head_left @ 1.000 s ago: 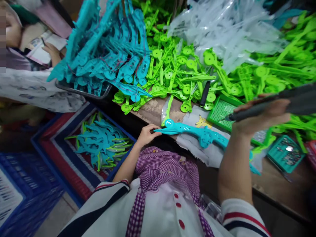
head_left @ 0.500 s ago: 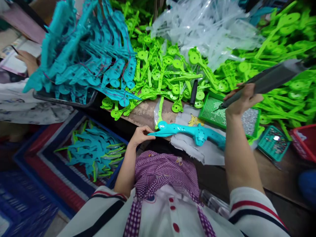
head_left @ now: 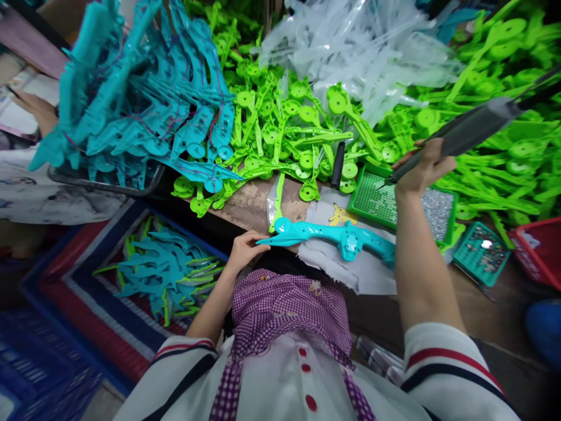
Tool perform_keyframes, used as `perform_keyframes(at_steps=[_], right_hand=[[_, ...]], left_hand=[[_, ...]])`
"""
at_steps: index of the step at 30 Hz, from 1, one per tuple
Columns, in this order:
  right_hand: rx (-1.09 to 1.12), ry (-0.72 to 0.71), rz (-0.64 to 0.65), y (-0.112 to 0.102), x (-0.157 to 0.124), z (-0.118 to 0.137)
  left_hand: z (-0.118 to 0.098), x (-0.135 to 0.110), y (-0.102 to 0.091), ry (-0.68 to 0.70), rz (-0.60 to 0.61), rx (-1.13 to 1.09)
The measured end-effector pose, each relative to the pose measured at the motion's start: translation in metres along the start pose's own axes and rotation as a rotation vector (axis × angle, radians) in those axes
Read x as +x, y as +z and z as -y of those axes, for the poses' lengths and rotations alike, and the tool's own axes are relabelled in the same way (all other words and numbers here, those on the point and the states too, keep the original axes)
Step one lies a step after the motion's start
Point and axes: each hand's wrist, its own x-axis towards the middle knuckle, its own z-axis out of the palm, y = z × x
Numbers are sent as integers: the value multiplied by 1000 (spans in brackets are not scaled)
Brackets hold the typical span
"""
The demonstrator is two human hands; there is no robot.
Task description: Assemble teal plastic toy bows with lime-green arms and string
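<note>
My left hand pinches the pointed left end of a turquoise plastic part, a long curved piece lying across the front of the bench. My right hand is wrapped around a grey electric screwdriver, whose cord runs off to the upper right. Its thin bit points down and left over a green perforated tray of small silvery screws. Under the turquoise part lies a grey cloth with a yellow cartoon figure. My right forearm covers the part's right end and some of the tray.
Many lime-green plastic parts are heaped behind, with clear plastic bags on top. Bundled turquoise parts fill a black tray at left; below, a lined crate holds more. A small green tray and red basket stand right.
The view has shifted slightly. The screwdriver's bit stays over the screw tray, and my left hand keeps its pinch on the turquoise part.
</note>
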Motion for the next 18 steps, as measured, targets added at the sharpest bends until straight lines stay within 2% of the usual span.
perform_keyframes(at_steps=[3, 5, 9, 13, 18], right_hand=[[32, -23, -7, -2, 2, -1], [20, 1, -12, -3, 2, 1], [-24, 64, 8, -2, 0, 10], [-40, 108, -15, 1, -3, 17], [-12, 110, -11, 0, -1, 14]], left_hand=[[-3, -9, -2, -152, 30, -42], [-7, -14, -3, -227, 6, -84], [-13, -16, 0, -280, -81, -170], [-17, -14, 3, -345, -88, -261], [-21, -13, 2, -354, -85, -288]])
